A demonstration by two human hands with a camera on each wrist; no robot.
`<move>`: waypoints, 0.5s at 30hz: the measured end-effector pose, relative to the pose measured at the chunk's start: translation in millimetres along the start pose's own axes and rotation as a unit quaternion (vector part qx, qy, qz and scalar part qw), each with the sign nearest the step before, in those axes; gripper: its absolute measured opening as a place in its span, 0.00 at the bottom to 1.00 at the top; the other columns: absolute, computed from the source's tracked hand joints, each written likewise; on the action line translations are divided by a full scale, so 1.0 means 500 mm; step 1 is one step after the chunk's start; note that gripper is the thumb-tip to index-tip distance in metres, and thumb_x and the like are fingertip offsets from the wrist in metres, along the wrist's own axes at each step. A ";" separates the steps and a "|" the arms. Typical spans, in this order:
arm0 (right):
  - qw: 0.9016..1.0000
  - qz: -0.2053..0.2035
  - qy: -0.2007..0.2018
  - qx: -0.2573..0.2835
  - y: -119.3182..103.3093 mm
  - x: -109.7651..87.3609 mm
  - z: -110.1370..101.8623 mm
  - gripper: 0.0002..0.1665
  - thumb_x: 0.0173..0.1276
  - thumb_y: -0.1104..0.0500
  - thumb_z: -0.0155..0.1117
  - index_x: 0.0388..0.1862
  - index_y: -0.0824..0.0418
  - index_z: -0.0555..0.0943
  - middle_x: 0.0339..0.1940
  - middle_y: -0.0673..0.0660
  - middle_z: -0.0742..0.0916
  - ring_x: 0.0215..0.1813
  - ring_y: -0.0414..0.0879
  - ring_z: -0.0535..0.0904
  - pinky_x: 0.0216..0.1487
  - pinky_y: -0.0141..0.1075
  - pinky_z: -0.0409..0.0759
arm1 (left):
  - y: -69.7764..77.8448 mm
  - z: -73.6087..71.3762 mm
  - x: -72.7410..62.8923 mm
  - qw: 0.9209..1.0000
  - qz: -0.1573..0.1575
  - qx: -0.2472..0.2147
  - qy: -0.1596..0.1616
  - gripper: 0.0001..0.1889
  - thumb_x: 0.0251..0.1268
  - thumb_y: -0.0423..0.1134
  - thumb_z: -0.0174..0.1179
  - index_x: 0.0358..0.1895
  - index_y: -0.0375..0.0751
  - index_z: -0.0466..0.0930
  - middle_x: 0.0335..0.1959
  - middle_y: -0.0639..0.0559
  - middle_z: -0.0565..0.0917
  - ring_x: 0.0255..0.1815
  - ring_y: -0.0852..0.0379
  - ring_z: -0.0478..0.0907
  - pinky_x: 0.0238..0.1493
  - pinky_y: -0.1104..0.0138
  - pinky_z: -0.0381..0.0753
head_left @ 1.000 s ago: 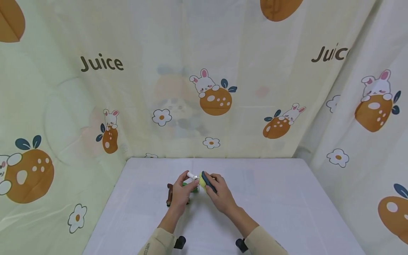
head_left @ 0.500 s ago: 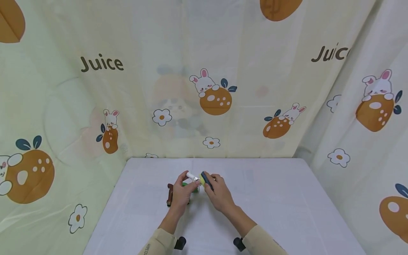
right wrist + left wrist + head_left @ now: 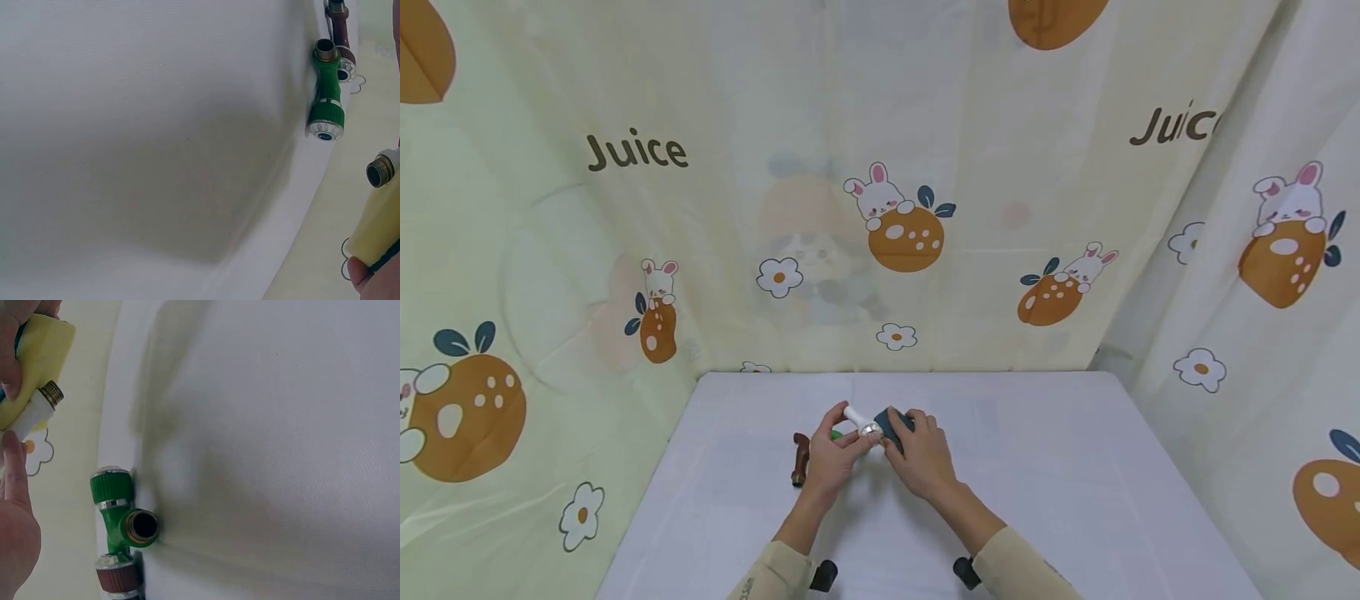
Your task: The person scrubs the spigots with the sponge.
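Two grips | right hand (image 3: 927, 457) on sponge (image 3: 49, 351) | left hand (image 3: 831, 454) on white valve (image 3: 863, 422) | could twist loose — from hard rubbing

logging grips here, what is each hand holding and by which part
The left hand holds a white fitting, fingers at its narrow white end, thumb by its silver cap. The right hand grips a sponge, fingers over its dark side.

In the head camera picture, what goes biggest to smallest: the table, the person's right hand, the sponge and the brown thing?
1. Table
2. Right hand
Sponge and brown thing: unsure; the hand hides part of the sponge.
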State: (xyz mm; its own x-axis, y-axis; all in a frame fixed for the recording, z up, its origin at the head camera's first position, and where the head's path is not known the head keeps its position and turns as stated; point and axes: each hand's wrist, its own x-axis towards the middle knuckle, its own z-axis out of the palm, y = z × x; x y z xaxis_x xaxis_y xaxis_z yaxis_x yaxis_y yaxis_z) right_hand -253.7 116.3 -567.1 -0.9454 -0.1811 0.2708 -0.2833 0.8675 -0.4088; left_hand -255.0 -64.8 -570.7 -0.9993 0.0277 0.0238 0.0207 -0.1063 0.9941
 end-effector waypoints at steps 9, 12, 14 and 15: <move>0.999 0.034 0.035 0.024 0.013 -0.008 0.000 0.34 0.74 0.46 0.59 0.76 0.56 0.74 0.66 0.66 0.78 0.58 0.59 0.75 0.48 0.50 0.78 | 0.001 -0.005 0.001 1.000 -0.012 0.009 0.020 0.44 0.59 0.42 0.78 0.77 0.43 0.64 0.69 0.39 0.69 0.56 0.52 0.86 0.46 0.71 0.86; 0.994 0.045 0.061 0.077 0.016 -0.010 0.004 0.38 0.74 0.48 0.61 0.80 0.56 0.68 0.70 0.65 0.74 0.62 0.58 0.74 0.53 0.51 0.79 | 0.002 -0.009 0.005 0.999 -0.017 -0.001 0.031 0.43 0.61 0.42 0.77 0.76 0.42 0.62 0.70 0.39 0.68 0.57 0.53 0.85 0.47 0.71 0.84; 0.989 0.037 0.079 0.119 0.016 -0.011 0.006 0.41 0.74 0.49 0.62 0.83 0.55 0.63 0.72 0.64 0.72 0.66 0.58 0.72 0.59 0.53 0.80 | 0.001 -0.011 0.008 0.999 -0.019 -0.003 0.040 0.42 0.62 0.43 0.76 0.76 0.42 0.61 0.71 0.40 0.68 0.58 0.54 0.85 0.50 0.71 0.84; 0.986 0.027 0.089 0.136 0.015 -0.013 0.007 0.42 0.74 0.50 0.63 0.83 0.55 0.62 0.73 0.64 0.71 0.67 0.58 0.72 0.60 0.54 0.80 | 0.001 -0.012 0.010 0.999 -0.022 -0.005 0.046 0.42 0.62 0.44 0.75 0.76 0.42 0.62 0.71 0.40 0.68 0.58 0.54 0.84 0.51 0.71 0.83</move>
State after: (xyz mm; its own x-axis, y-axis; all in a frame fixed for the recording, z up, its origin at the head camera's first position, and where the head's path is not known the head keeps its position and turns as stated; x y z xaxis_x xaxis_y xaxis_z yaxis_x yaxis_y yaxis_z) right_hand -250.3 122.2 -575.1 -0.9239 -0.0337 0.3813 -0.2898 0.7124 -0.6392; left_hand -260.2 -70.7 -570.6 -0.9979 -0.0579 -0.0302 -0.0233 -0.1174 0.9928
